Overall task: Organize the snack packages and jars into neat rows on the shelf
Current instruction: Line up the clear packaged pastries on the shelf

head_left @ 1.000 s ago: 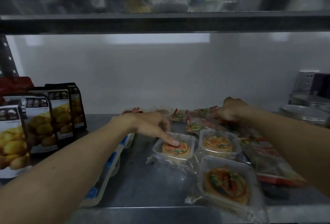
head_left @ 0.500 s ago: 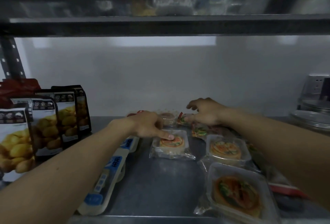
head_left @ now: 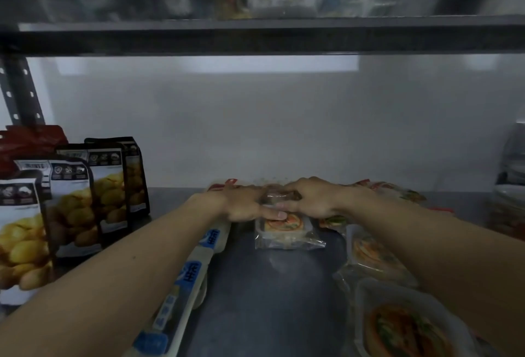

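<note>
Step in hand: aligning packs at the rear of the grey metal shelf (head_left: pixel 270 285). The left hand (head_left: pixel 241 206) lies flat with its fingers extended, one fingertip pressing the clear plastic tray pack with an orange-topped round cake (head_left: pixel 287 228) directly beneath. The right hand (head_left: pixel 312 200) curls its fingers round a small clear-wrapped snack pack (head_left: pixel 279 196), just beyond the left fingertips. Recommended: steady the tray, then seat the small pack squarely behind it. Left of the fingers stand black-and-white potato-print pouches (head_left: pixel 74 200); beyond the fingers, a white wall (head_left: pixel 255 129).
</note>
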`<act>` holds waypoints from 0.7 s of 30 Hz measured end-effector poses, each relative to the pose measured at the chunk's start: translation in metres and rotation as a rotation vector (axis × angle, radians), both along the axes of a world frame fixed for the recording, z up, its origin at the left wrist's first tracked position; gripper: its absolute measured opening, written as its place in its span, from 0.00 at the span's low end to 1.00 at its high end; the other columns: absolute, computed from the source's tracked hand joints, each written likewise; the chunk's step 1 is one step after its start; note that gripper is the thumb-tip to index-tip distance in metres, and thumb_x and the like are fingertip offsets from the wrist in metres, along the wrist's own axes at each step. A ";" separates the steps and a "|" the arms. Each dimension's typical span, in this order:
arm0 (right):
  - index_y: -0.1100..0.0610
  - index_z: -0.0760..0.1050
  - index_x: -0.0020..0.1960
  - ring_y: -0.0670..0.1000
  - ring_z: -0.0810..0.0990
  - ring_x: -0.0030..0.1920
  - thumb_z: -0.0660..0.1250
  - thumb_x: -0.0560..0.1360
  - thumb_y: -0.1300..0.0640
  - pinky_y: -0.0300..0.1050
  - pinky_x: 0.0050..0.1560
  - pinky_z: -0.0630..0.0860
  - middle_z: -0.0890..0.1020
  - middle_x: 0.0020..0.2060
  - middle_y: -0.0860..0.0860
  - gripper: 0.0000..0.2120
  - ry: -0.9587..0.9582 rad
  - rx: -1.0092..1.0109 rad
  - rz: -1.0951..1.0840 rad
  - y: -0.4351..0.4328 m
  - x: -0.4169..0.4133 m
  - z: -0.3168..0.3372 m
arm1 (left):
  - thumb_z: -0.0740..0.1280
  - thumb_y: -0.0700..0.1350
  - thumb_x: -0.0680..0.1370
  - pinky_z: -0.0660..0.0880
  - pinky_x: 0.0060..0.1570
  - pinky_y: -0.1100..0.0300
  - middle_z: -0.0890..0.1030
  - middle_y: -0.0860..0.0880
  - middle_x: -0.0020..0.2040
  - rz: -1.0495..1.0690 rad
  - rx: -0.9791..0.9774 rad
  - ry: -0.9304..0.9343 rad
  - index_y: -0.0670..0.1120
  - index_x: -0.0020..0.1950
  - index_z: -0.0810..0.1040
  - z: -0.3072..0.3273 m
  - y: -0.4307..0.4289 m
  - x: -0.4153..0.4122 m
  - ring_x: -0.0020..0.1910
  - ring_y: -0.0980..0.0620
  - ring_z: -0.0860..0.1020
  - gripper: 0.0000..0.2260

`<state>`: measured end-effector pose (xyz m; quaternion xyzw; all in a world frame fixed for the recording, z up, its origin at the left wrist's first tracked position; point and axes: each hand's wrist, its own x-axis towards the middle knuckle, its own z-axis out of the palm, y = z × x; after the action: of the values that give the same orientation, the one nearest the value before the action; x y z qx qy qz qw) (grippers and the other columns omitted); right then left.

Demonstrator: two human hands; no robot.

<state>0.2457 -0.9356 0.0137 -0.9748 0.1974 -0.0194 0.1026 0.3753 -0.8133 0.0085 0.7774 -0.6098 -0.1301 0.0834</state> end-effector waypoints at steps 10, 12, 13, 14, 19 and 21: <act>0.53 0.76 0.62 0.52 0.76 0.56 0.63 0.75 0.36 0.47 0.58 0.73 0.79 0.58 0.51 0.25 -0.089 -0.088 -0.021 -0.019 0.005 -0.007 | 0.60 0.65 0.76 0.63 0.72 0.51 0.67 0.48 0.74 0.090 0.014 0.006 0.50 0.76 0.61 -0.004 -0.009 0.012 0.72 0.48 0.66 0.33; 0.52 0.76 0.63 0.52 0.76 0.57 0.63 0.76 0.37 0.45 0.57 0.73 0.79 0.58 0.51 0.24 -0.099 -0.080 -0.005 -0.018 0.007 -0.009 | 0.59 0.65 0.76 0.62 0.72 0.51 0.66 0.49 0.75 0.086 0.022 -0.019 0.51 0.77 0.61 -0.002 -0.007 0.012 0.72 0.48 0.65 0.33; 0.52 0.76 0.64 0.52 0.76 0.58 0.62 0.76 0.37 0.45 0.57 0.72 0.79 0.58 0.50 0.25 -0.102 -0.067 0.002 -0.017 0.006 -0.009 | 0.59 0.66 0.76 0.61 0.72 0.51 0.65 0.49 0.75 0.082 0.018 -0.021 0.52 0.77 0.61 -0.003 -0.006 0.012 0.73 0.49 0.65 0.32; 0.52 0.76 0.65 0.52 0.76 0.59 0.62 0.76 0.36 0.44 0.57 0.72 0.79 0.59 0.49 0.25 -0.104 -0.045 0.004 -0.017 0.005 -0.008 | 0.58 0.66 0.76 0.59 0.73 0.53 0.64 0.50 0.76 0.070 0.009 -0.014 0.53 0.77 0.60 -0.003 -0.004 0.010 0.74 0.49 0.63 0.32; 0.48 0.71 0.72 0.51 0.73 0.66 0.63 0.72 0.31 0.44 0.64 0.69 0.75 0.68 0.47 0.33 -0.030 0.033 -0.037 -0.022 -0.010 -0.003 | 0.61 0.67 0.74 0.50 0.70 0.59 0.54 0.54 0.79 -0.035 0.003 0.021 0.58 0.78 0.53 0.007 0.011 0.001 0.77 0.53 0.53 0.36; 0.48 0.69 0.73 0.52 0.72 0.68 0.63 0.73 0.32 0.44 0.66 0.68 0.73 0.70 0.48 0.33 -0.027 0.007 -0.043 -0.021 -0.010 -0.006 | 0.60 0.70 0.71 0.51 0.71 0.57 0.53 0.54 0.79 -0.047 0.076 -0.016 0.56 0.78 0.50 0.007 0.014 0.000 0.77 0.52 0.53 0.40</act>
<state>0.2358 -0.9570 0.0080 -0.9696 0.2167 -0.0342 0.1085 0.3751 -0.7997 0.0155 0.7664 -0.6232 -0.1490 0.0458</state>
